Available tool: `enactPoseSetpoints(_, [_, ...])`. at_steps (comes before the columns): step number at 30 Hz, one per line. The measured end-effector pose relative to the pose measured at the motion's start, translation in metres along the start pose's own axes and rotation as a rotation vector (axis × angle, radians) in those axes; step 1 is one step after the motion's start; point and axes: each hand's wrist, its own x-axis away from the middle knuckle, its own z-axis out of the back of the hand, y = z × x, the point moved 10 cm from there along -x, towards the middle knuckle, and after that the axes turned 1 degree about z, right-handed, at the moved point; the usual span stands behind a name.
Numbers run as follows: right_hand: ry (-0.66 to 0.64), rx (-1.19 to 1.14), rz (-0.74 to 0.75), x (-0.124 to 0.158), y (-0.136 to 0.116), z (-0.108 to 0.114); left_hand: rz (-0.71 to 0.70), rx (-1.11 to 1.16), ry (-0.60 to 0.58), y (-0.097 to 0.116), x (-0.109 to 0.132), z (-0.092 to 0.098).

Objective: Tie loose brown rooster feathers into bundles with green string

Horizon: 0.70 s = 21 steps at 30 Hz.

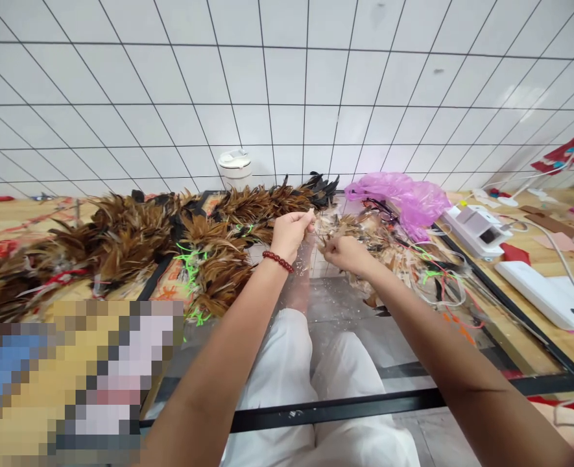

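My left hand (292, 235), with a dark red beaded bracelet (277, 261) on its wrist, is closed in a pinch above the glass. A small pale bit shows at its fingertips, too small to name. To its right, my right hand (349, 254) is also closed, fingers curled, in front of a pile of loose brown and cream feathers (388, 243). Thin wisps show between the two hands, but what the fingers grip is unclear. Brown feather bundles (223, 279) with bright green ties (189, 263) lie left of my left hand.
A black-framed glass panel (335, 410) lies over my knees. Behind are a white lidded container (235, 167), a pink plastic bag (403, 198) and a tiled wall (287, 78). On the right are a white power strip (478, 230) and a white device (547, 295). More feathers (106, 240) extend left.
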Motion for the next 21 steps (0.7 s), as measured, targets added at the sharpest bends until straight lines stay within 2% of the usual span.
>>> enactPoseSetpoints(3, [0.145,-0.264,-0.037,0.002,0.005,0.027,0.013,0.026,0.042,-0.006,-0.003,0.005])
enactPoseSetpoints(7, [0.327,-0.540,0.027,0.010,-0.001,0.052,0.078,0.111,0.051,-0.019,-0.005,0.004])
enactPoseSetpoints(11, [0.338,-0.650,0.075,0.013,-0.008,0.051,0.193,0.259,-0.019,-0.030,0.001,-0.009])
enactPoseSetpoints(16, [0.322,-0.638,0.095,0.012,-0.012,0.048,0.323,0.399,-0.096,-0.038,0.011,-0.027])
enactPoseSetpoints(21, [0.290,-0.648,0.084,0.012,-0.014,0.044,0.345,0.449,-0.035,-0.040,0.017,-0.031])
